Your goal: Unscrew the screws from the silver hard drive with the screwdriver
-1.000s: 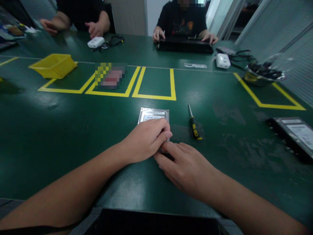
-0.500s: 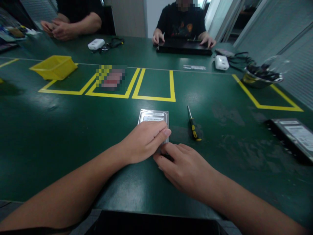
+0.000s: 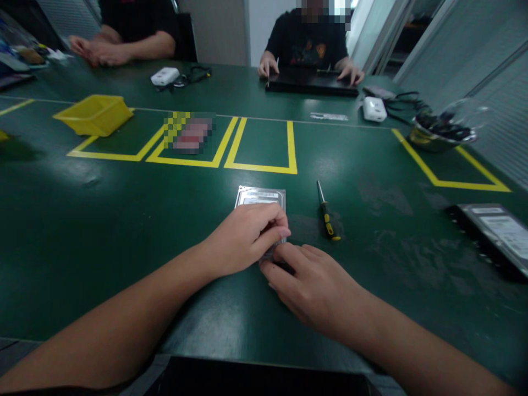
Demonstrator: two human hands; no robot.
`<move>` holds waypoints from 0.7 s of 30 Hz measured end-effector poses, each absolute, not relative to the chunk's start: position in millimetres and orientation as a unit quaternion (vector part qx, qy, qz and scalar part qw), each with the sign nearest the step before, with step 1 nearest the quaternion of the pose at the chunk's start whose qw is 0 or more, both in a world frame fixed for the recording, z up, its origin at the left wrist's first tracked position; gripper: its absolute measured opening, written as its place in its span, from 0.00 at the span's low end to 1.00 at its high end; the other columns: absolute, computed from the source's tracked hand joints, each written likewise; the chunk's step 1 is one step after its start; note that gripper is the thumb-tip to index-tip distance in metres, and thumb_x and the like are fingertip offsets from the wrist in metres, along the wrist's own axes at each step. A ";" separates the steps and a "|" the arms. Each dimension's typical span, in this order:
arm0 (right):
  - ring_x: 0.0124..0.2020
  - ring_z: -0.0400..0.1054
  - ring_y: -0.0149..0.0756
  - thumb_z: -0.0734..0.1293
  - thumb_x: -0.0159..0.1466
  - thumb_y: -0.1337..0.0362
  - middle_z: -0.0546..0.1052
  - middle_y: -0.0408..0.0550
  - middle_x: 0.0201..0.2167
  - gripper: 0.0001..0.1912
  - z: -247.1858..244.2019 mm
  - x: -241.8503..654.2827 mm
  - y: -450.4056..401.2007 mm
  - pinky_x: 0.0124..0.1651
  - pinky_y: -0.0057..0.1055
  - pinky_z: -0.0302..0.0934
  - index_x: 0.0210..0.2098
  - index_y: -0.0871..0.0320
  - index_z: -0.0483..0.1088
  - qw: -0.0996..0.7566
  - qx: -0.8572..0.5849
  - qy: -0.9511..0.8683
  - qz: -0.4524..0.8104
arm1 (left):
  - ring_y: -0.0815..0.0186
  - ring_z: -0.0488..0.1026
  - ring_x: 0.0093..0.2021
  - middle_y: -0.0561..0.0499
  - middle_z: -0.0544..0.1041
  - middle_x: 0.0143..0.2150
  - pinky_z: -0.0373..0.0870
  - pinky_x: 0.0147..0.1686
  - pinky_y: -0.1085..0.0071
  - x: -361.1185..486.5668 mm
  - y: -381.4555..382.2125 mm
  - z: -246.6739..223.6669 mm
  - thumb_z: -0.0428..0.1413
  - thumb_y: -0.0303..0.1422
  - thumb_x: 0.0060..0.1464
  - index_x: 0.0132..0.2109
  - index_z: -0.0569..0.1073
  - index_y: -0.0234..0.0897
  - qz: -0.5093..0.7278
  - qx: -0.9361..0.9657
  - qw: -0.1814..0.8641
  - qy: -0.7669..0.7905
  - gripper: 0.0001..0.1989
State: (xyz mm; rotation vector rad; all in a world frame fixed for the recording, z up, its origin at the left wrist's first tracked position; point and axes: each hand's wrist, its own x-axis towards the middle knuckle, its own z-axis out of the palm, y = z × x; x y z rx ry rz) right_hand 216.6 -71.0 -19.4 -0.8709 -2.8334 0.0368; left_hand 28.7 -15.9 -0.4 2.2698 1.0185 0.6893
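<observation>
A silver hard drive (image 3: pixel 260 194) with a white label lies on the green table in front of me, its far end showing. My left hand (image 3: pixel 249 236) is laid across it, fingers curled over its right side and thumb near that edge; much of the drive is hidden beneath. At the drive's near right corner, my right hand (image 3: pixel 315 280) has its thumb and fingers closed on the edge. What its fingertips touch there is partly hidden. To the right lies a screwdriver (image 3: pixel 326 218) with a black and yellow handle, apart from both hands.
A larger hard drive (image 3: pixel 497 228) lies at the right. Yellow tape (image 3: pixel 260 169) marks areas on the table. Beyond are a yellow bin (image 3: pixel 97 117), a bowl of dark parts (image 3: pixel 441 135) and a white adapter (image 3: pixel 374 109). Two people sit opposite, one with hands on a black case (image 3: pixel 311 85).
My left thumb and forefinger have parted a little, opening a gap between them at the drive's right edge. My right hand stays almost where it was.
</observation>
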 end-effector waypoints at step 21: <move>0.38 0.67 0.38 0.57 0.69 0.66 0.71 0.52 0.43 0.16 -19.9 215.9 -70.3 0.38 0.38 0.65 0.53 0.59 0.69 0.099 -0.290 -0.952 -0.001 | 0.69 0.69 0.34 0.55 0.73 0.32 0.63 0.35 0.72 29.8 -15.2 -2.5 0.55 0.26 0.60 0.37 0.73 0.35 0.253 0.856 0.260 0.370 0.02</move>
